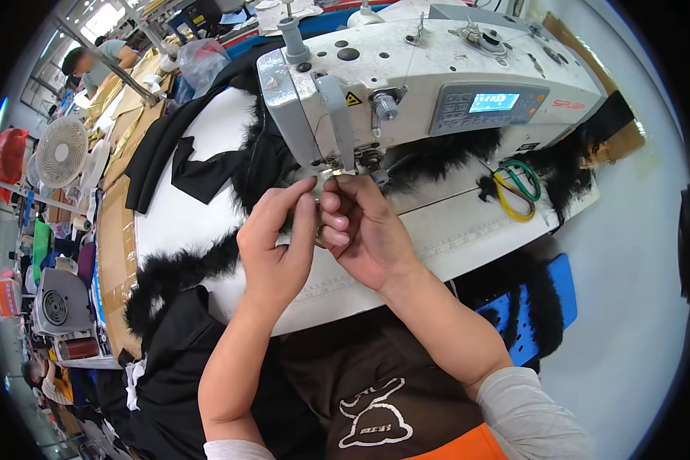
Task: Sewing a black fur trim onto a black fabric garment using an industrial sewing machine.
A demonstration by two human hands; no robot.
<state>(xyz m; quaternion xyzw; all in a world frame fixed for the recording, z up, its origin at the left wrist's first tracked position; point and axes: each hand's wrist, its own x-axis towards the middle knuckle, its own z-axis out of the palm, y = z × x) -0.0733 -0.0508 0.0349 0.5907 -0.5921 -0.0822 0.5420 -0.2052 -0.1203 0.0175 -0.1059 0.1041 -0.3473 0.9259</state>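
Close under the needle area of a white sewing machine (437, 69), my left hand (274, 238) and my right hand (369, 234) meet nearly fingertip to fingertip. The left thumb and index finger are drawn together; the right fingers curl in toward the thumb. Whatever they pinch is too small to make out. Behind the left hand, black fabric with furry trim (264, 157) lies beside the presser foot. A strip of black fur trim (188, 272) runs left across the white table (452, 261).
Scissors with green and yellow handles (516, 192) lie right of my right hand. More black fur (445, 157) sits under the machine arm. A blue perforated basket (563, 287) holds fur below the table's right edge. Black cloth (176, 368) hangs at left. A fan (61, 151) and a person (107, 65) are farther left.
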